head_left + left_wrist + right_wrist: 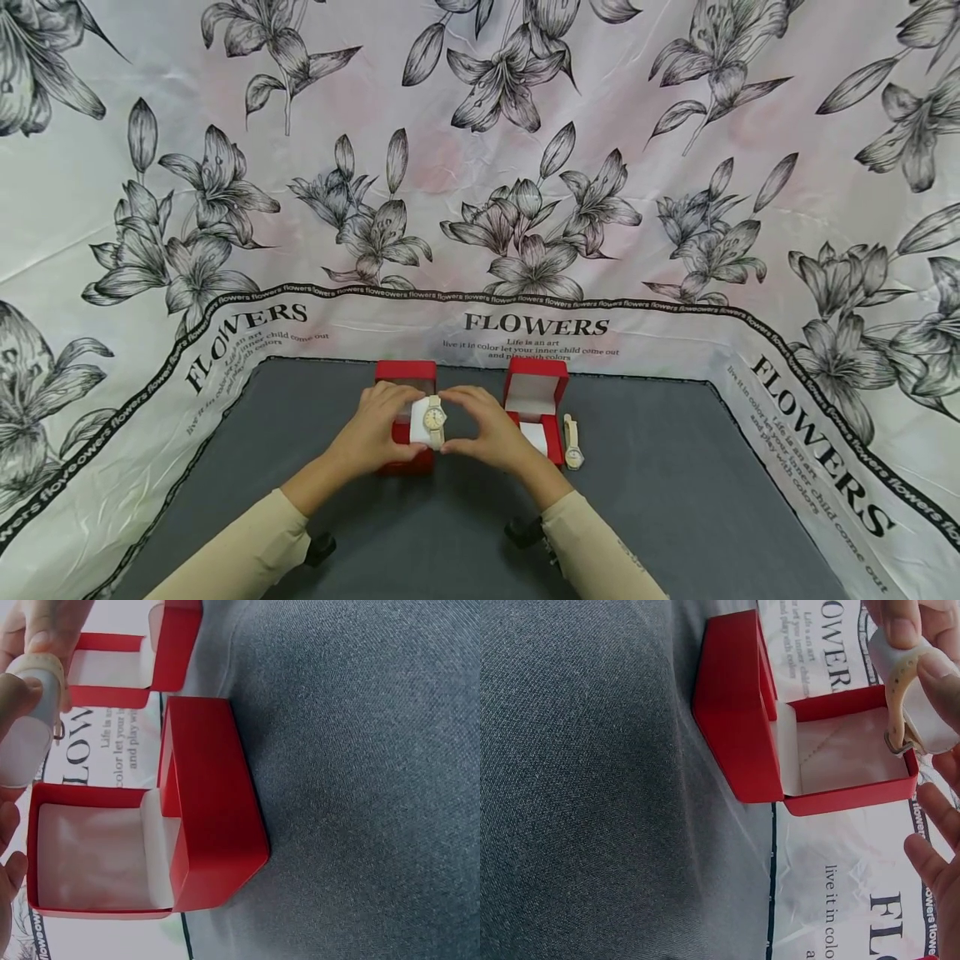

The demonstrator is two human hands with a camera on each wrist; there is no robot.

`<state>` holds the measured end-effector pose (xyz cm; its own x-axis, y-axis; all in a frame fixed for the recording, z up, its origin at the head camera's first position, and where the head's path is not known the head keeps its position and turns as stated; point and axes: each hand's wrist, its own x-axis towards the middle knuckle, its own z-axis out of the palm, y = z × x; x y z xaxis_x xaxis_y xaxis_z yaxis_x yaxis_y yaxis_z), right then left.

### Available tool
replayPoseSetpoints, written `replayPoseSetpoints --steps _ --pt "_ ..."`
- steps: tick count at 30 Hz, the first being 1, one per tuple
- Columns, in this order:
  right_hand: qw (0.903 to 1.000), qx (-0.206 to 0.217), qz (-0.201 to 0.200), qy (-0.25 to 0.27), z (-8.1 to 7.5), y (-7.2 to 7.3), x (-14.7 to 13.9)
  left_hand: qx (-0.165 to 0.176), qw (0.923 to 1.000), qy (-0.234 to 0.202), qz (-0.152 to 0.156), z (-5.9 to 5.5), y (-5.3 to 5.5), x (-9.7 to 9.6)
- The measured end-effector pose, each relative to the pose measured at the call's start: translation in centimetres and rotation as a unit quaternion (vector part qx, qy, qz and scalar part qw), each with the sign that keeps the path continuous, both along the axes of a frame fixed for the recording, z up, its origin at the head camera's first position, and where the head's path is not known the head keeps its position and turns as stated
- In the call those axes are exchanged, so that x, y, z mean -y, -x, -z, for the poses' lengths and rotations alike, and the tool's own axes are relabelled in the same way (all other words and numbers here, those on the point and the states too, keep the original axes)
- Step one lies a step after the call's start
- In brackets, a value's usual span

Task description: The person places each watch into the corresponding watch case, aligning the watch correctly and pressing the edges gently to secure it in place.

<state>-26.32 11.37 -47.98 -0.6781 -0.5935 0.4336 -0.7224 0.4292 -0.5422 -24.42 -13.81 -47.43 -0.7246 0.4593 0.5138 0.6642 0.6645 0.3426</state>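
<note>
A wristwatch (434, 419) with a cream strap is wrapped around a white cushion (417, 423), its round dial facing up. My left hand (375, 427) grips the cushion from the left side. With thumb and fingers, my right hand (483, 427) pinches the strap end from the right. The strap's buckle (900, 744) shows below the cushion in the right wrist view. Under the hands stands an open red box (217, 802) with a white-lined lid; the hands hide much of it in the head view.
A second open red box (555, 392) stands to the right, with a white cushion (535, 435) inside. Beside it another cream-strapped watch (572, 446) lies on the grey tabletop (660, 492). A flower-printed cloth (420, 333) rises behind the table.
</note>
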Motion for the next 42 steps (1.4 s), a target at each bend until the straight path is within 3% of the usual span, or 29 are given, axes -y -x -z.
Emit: replayPoseSetpoints --steps 9,19,23,33,38,42 --pt "1.0 -0.002 0.0 0.005 0.4 -0.1 0.2 -0.008 0.9999 -0.006 -0.002 0.2 -0.1 -0.3" --pt "0.9968 -0.08 0.003 0.001 0.8 0.1 -0.1 -0.011 0.9999 -0.002 -0.001 -0.1 -0.6 -0.5" --pt "0.9957 -0.092 -0.001 0.014 1.0 0.3 -0.2 -0.016 0.9998 0.008 0.009 -0.4 -0.7 -0.4" --pt "0.9971 -0.073 -0.011 0.02 0.6 0.5 -0.5 -0.022 0.9994 0.028 0.002 -1.4 -0.8 -0.6" --pt "0.9989 -0.039 -0.015 0.021 0.7 0.3 -0.7 -0.012 0.9994 0.032 0.0 -1.3 -1.0 -0.9" --pt "0.9987 -0.042 -0.019 0.02 0.8 0.2 -0.6 -0.011 0.9995 0.029 0.002 -1.2 -1.0 -0.9"
